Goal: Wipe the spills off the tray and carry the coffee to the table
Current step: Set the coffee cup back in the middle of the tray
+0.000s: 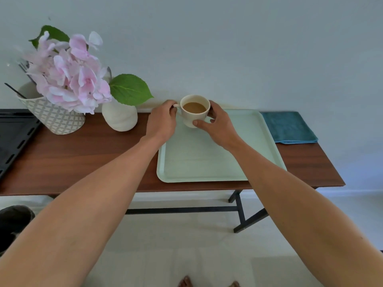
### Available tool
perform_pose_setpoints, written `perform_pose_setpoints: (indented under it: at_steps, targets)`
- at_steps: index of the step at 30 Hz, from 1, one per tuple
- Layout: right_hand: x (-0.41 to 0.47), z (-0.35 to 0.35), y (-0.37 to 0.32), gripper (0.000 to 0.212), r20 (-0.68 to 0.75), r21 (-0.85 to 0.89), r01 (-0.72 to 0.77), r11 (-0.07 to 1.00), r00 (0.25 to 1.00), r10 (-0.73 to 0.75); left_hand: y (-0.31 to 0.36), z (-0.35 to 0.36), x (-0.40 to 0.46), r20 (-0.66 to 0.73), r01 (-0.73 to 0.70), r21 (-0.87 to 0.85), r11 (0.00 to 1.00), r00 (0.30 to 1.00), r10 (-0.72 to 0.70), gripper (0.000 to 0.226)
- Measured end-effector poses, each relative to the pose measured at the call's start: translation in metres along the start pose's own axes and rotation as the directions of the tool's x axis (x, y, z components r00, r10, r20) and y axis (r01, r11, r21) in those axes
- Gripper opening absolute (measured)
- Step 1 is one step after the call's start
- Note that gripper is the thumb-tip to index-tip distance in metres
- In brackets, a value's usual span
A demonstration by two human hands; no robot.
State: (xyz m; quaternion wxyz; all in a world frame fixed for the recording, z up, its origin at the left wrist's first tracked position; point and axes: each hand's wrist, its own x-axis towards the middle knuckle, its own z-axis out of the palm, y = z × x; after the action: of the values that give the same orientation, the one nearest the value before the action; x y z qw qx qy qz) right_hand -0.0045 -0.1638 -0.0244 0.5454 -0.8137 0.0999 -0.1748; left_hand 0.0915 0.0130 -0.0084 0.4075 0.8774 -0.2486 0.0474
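Note:
A cream cup of milky coffee [193, 112] is at the far left corner of the pale green tray [207, 162], which lies on the dark wooden table [83, 154]. My left hand [162, 122] pinches the cup's handle on its left side. My right hand [217, 126] wraps the cup's right side, thumb across the front near its base. Whether the cup rests on the tray or is slightly lifted is unclear. A folded teal cloth [290, 128] lies on the table just right of the tray. The tray's surface looks free of spills.
A white vase [120, 118] with pink flowers and green leaves stands left of the cup. A patterned pot [56, 118] with utensils is further left, beside a black rack [14, 137]. The wall is right behind the table. My bare toes [207, 283] show on the pale floor.

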Motion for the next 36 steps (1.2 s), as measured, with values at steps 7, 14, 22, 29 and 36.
perform_pose_setpoints:
  at_steps: [7, 14, 22, 29, 36]
  targets:
    - [-0.027, -0.048, 0.003, 0.065, 0.004, -0.024, -0.004, 1.0, 1.0, 0.004, 0.029, 0.021, -0.019, 0.064, 0.003, -0.191, 0.982, 0.998, 0.009, 0.019]
    - [-0.052, -0.071, 0.018, 0.066, 0.002, -0.016, -0.034, 0.999, 0.999, 0.034, 0.044, 0.043, -0.043, 0.103, 0.018, -0.229, 0.973, 0.995, 0.006, 0.016]
    - [-0.065, -0.073, 0.028, 0.066, 0.023, -0.02, -0.058, 0.998, 0.998, 0.058, 0.043, 0.053, -0.06, 0.097, 0.033, -0.193, 0.981, 0.995, -0.014, 0.017]
    - [-0.064, -0.071, 0.026, 0.067, 0.037, -0.036, -0.063, 0.997, 0.997, 0.064, 0.041, 0.055, -0.06, 0.085, 0.064, -0.195, 0.979, 0.995, -0.048, 0.018]
    - [-0.062, -0.07, 0.027, 0.07, 0.044, -0.026, -0.062, 0.998, 0.997, 0.063, 0.038, 0.056, -0.059, 0.072, 0.066, -0.189, 0.98, 0.996, -0.053, 0.017]
